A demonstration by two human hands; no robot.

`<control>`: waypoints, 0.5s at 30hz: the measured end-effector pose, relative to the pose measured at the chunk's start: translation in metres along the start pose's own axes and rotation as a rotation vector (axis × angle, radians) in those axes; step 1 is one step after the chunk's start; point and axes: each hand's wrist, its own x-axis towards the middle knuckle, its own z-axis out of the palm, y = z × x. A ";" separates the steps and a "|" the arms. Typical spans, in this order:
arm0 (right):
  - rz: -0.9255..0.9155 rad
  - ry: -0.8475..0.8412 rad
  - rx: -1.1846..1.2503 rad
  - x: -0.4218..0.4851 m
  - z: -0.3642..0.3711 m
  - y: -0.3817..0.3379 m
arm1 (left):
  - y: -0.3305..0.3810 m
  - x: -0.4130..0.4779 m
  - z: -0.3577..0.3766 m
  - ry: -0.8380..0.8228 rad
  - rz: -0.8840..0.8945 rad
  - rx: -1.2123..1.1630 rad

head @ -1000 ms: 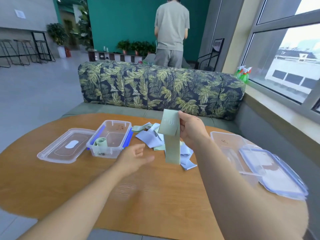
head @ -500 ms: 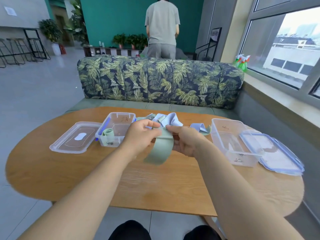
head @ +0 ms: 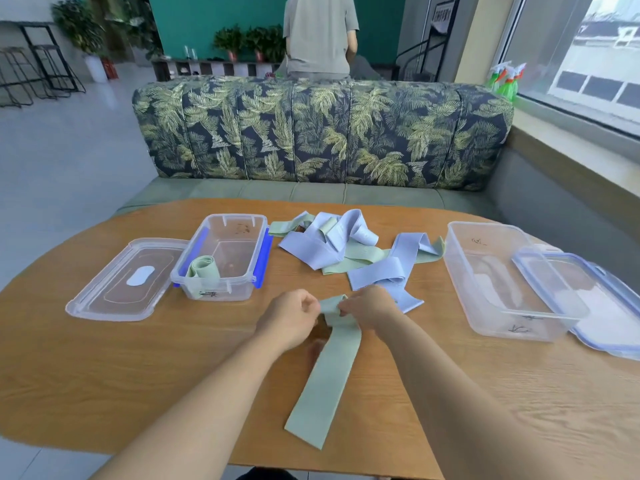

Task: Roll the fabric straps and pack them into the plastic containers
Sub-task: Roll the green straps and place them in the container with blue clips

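Head view. A round table (head: 104, 375) with a wood-grain top carries all of the work. At its middle, the left hand (head: 291, 318) and the right hand (head: 369, 308) each have their fingers curled in a pinch on the far end of a long, flat, sage-green fabric strap (head: 325, 375). That end is bunched into a small fold between the hands, and the rest of the strap lies smooth on the table, running toward the near edge. Behind the hands lies a loose tangle of lilac and green fabric straps (head: 346, 247), their bands looped and overlapping. To the left stands a small rectangular clear plastic container with blue side clips (head: 221, 292), holding one rolled green strap (head: 202, 270) at its near left corner. Its clear flat lid (head: 124, 282) lies just beside it, to the left. To the right stands a larger clear plastic container (head: 485, 306), with a blue-edged lid (head: 606, 306) touching its right side. A leaf-patterned sofa (head: 322, 133) stands behind the table.
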 end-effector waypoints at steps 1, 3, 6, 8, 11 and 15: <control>0.005 0.031 -0.012 0.007 -0.001 -0.003 | 0.005 0.003 -0.002 0.016 0.021 -0.012; 0.001 0.056 0.111 0.016 -0.004 -0.009 | 0.019 0.009 -0.005 0.070 0.057 -0.103; 0.022 0.039 0.437 0.023 -0.015 -0.021 | 0.036 0.017 -0.011 0.105 0.060 -0.382; 0.058 0.052 0.606 0.026 -0.019 -0.024 | 0.034 0.019 -0.013 0.089 0.059 -0.417; 0.026 0.072 0.494 0.032 -0.013 -0.017 | 0.016 0.010 -0.008 0.055 0.018 -0.222; -0.038 0.115 0.407 0.026 0.004 -0.002 | -0.012 -0.010 0.001 0.080 -0.013 -0.096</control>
